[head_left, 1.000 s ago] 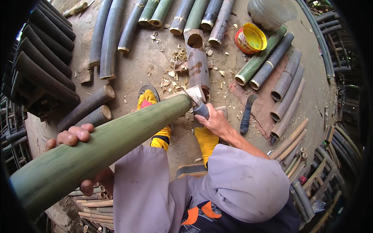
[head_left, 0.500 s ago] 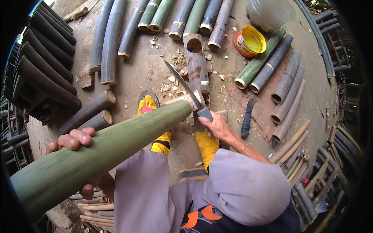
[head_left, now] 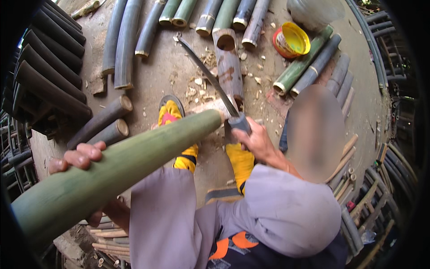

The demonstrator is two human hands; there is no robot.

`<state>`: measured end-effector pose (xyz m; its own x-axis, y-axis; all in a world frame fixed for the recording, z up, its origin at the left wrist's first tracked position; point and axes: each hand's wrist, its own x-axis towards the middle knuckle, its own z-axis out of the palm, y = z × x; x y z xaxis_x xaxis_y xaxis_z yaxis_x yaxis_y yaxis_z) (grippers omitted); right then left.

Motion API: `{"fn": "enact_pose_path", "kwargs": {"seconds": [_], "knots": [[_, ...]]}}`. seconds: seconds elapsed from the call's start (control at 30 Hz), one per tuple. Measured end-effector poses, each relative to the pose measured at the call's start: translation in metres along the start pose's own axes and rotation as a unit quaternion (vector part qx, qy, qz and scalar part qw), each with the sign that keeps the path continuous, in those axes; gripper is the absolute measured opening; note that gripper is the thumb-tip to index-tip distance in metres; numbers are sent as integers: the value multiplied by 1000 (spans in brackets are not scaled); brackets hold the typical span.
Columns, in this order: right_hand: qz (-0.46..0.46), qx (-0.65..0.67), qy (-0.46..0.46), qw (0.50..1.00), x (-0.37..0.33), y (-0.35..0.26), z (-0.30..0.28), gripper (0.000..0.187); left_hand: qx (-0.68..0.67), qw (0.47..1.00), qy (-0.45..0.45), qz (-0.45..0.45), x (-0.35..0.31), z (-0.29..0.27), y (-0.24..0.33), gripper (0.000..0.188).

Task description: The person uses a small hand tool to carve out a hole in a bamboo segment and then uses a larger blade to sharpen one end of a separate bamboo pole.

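A thick green bamboo length [head_left: 130, 157] slants across from the lower left. Its narrower far end reaches a pale wooden piece [head_left: 214, 106] between my feet. My left hand [head_left: 80, 157] is wrapped round the bamboo near its wide end, fingers over the top and part of the hand hidden underneath. My right hand [head_left: 259, 144] grips the grey handle of a long, slightly curved knife [head_left: 207, 74]. The blade points away and to the left, its lower part just beyond the bamboo's far end. I cannot tell whether blade and bamboo touch.
A notched bamboo post [head_left: 229, 67] lies straight ahead among pale chips. Bamboo lengths [head_left: 123, 45] line the far side, with more [head_left: 309, 62] at right beside a red and yellow tub [head_left: 291, 40]. Dark bamboo [head_left: 53, 67] is stacked at left. A blurred patch hides part of the right side.
The knife's tip has swung farther away and slightly left; my right hand has shifted a little right and away. The bamboo and left hand stay nearly in place. A blurred patch has appeared at right.
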<state>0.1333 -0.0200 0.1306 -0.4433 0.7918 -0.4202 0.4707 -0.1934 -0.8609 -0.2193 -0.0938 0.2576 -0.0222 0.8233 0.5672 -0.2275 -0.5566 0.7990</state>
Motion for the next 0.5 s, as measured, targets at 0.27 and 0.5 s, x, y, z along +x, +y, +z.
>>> {"fn": "enact_pose_path", "kwargs": {"seconds": [0.27,0.5], "knots": [[19,-146,-34,989,23,47,-4,51,-66,997,-23,-35,1,-8,-6,102],[-182,-52,84,978,-8,-14,-2,49,176,893,414,15,-12,25,-12,85]]}}
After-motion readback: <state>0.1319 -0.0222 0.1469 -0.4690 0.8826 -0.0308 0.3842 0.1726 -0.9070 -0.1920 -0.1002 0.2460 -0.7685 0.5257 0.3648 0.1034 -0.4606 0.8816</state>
